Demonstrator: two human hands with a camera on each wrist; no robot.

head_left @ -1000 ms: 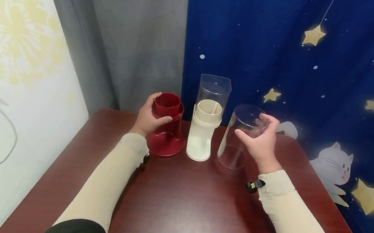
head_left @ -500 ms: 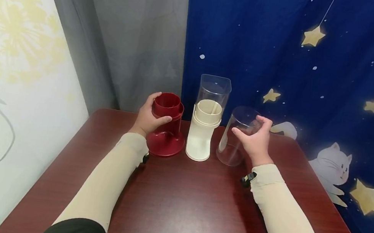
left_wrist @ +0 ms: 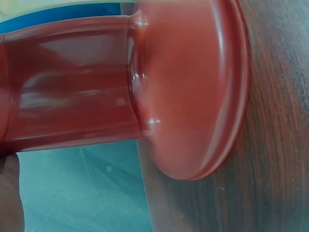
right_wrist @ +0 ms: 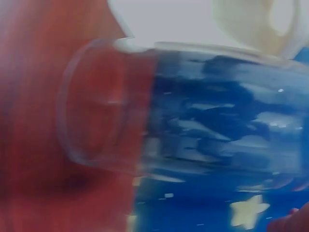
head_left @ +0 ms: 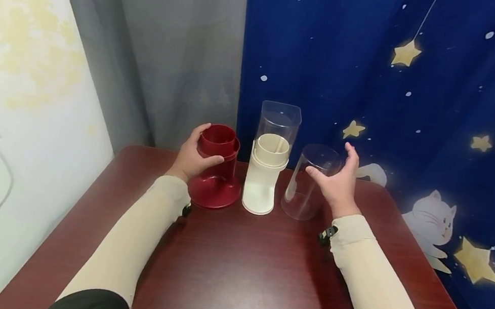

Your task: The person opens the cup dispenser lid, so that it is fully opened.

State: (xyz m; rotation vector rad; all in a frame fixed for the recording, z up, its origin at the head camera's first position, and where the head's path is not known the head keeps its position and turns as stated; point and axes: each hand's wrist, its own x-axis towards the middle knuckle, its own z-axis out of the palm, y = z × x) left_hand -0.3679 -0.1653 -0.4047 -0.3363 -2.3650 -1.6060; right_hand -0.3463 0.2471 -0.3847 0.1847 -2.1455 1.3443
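Note:
My left hand [head_left: 189,160] grips the upper part of a red plastic stand [head_left: 213,195], its thumb across the front and fingers round the far side. The stand has a round collar on top and a wide round foot resting on the table. In the left wrist view its column and foot [left_wrist: 190,92] fill most of the picture. A clear plastic cylinder [head_left: 299,201] stands upright at the right. My right hand [head_left: 340,188] is beside it with fingers spread, the thumb overlapping its near upper side. The right wrist view is blurred; the clear cylinder [right_wrist: 96,106] lies across it.
Between the two hands stands a cream plastic stand [head_left: 259,189] with a clear square-cornered container [head_left: 281,115] rising behind its collar. Everything is near the back edge of the dark red table [head_left: 235,265]. Grey [head_left: 185,55] and blue [head_left: 323,56] curtains hang close behind.
The clear cylinder has gone from tilted to upright, shifting slightly left. My right hand has followed and its fingers have spread off the cylinder. The left hand has kept its hold.

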